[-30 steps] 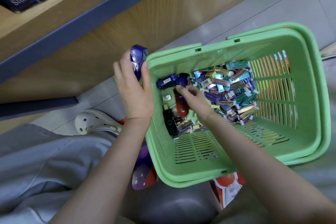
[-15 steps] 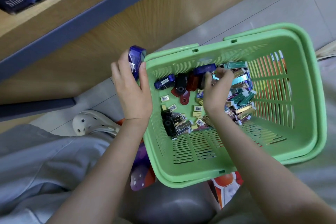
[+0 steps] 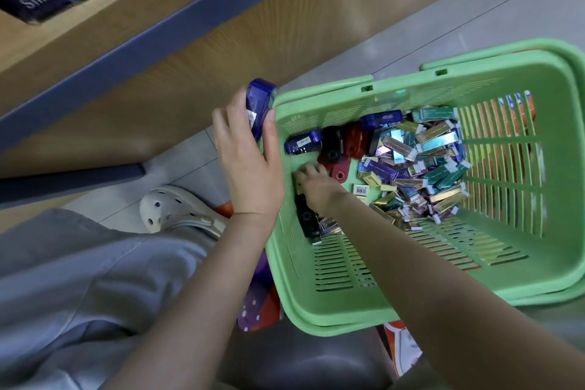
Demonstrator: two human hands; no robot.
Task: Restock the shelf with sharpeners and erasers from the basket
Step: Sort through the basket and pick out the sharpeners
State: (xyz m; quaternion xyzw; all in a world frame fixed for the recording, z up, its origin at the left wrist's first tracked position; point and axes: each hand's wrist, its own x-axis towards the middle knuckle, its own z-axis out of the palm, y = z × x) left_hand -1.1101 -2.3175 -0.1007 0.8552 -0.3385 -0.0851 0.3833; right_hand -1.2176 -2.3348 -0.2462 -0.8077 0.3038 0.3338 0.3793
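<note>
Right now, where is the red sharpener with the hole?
Head view: the red sharpener lies in the left end of the green basket, just right of the right hand, beside a black sharpener.

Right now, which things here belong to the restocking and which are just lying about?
Job: green basket, blue sharpener gripped by left hand, loose sharpeners, erasers, right hand reaching among them, shelf.
Lying about: white clog, spotted packet under the basket.

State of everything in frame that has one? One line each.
Left hand: grips blue sharpener beside basket rim.
Right hand: inside basket, fingers curled; grip unclear.
Basket: partly filled.
Erasers: loose heap in basket.
Other sharpeners: loose in basket, left of erasers.
</note>
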